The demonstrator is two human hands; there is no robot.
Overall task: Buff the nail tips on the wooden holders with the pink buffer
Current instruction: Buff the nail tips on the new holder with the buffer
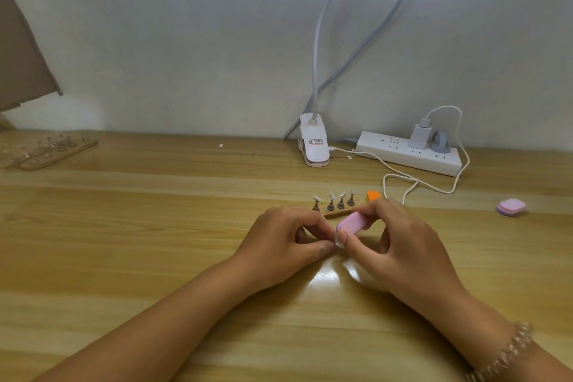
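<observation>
pink buffer (352,223) pinched in right hand (400,245), beside left hand (288,242) fingertips

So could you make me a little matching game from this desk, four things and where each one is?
1 pink buffer
2 orange block
3 power strip
4 pink pad

A at the back, charger plugged in
B lying alone, far right
C pinched in the right hand
D beside the upright nail tips

Pairs: 1C, 2D, 3A, 4B.
</observation>
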